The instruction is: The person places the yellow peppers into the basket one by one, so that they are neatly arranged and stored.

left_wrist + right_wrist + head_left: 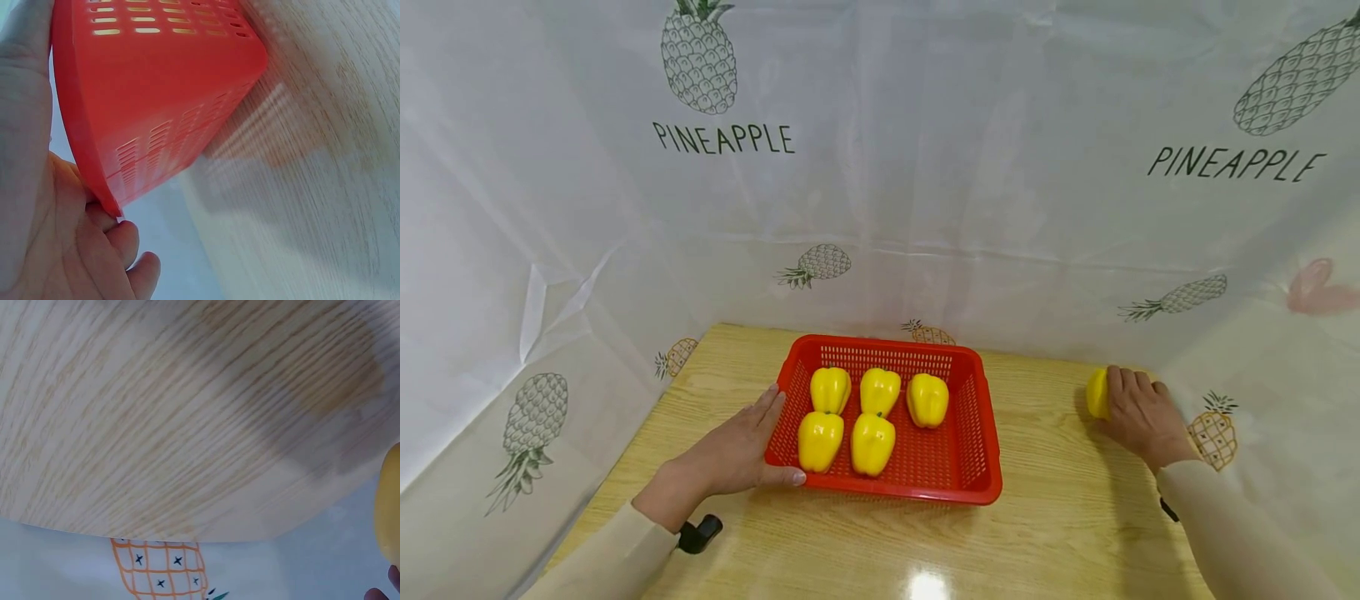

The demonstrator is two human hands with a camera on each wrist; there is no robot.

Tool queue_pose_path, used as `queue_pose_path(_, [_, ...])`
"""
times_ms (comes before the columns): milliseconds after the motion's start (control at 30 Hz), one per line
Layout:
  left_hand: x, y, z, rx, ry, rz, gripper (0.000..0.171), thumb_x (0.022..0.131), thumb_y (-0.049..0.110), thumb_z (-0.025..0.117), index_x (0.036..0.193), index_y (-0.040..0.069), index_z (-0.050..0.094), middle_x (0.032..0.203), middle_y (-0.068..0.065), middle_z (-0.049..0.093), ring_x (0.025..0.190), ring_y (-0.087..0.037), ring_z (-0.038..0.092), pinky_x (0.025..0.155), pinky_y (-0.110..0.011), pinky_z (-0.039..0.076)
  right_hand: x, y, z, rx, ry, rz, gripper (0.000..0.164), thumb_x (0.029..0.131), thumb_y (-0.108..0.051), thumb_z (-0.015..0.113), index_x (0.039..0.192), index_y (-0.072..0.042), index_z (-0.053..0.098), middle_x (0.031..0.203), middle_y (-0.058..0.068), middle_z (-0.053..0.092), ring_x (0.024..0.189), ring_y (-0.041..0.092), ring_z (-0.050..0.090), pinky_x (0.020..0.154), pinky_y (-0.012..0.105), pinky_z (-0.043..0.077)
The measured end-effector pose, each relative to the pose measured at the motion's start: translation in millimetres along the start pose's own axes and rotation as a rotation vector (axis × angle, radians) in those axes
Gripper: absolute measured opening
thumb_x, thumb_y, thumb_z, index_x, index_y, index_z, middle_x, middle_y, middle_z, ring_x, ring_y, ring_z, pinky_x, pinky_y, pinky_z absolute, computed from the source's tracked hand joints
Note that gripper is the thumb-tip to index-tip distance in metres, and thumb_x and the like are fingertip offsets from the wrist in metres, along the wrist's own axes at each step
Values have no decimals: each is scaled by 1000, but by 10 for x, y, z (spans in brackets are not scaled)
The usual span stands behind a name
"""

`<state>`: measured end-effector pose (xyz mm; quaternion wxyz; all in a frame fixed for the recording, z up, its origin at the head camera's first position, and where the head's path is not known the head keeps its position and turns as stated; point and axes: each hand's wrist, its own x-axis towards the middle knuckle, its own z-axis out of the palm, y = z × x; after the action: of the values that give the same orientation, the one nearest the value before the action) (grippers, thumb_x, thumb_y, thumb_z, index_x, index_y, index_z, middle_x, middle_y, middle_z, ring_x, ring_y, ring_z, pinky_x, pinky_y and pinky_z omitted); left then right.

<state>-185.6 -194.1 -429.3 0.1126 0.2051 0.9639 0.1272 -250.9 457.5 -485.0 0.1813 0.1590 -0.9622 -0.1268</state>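
Note:
A red plastic basket (917,493) sits on the table with several yellow bell peppers (872,445) in it, three along the back and two in front. My left hand (737,446) holds the basket's front left corner, thumb at the front rim and fingers along the left side. The left wrist view shows the slotted basket wall (162,94) and my left fingers (122,240) at its rim. Far to the right, my right hand (1142,417) grips another yellow bell pepper (1097,394), whose edge shows in the right wrist view.
The wooden table (1037,533) ends at a white sheet (970,167) printed with pineapples, which rises behind and on both sides. The right hand is near the table's back right corner, close to the sheet.

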Motion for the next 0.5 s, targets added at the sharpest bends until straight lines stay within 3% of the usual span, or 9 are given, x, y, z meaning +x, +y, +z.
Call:
queue_pose_path(367, [5, -4, 3, 0, 7, 4, 138, 78, 93, 57, 166, -5, 18, 176, -24, 11, 155, -50, 32, 123, -61, 35, 182, -213, -196, 2, 111, -53, 97, 64, -51, 98, 116, 8, 41, 99, 27, 56, 90, 46, 57, 75, 57, 49])
queue_pose_path(500, [0, -6, 1, -1, 6, 7, 138, 78, 93, 57, 166, -6, 18, 176, -24, 11, 155, -51, 32, 123, -61, 35, 282, -317, -294, 12, 143, -82, 93, 67, -47, 96, 118, 9, 42, 101, 28, 56, 92, 46, 58, 77, 57, 51])
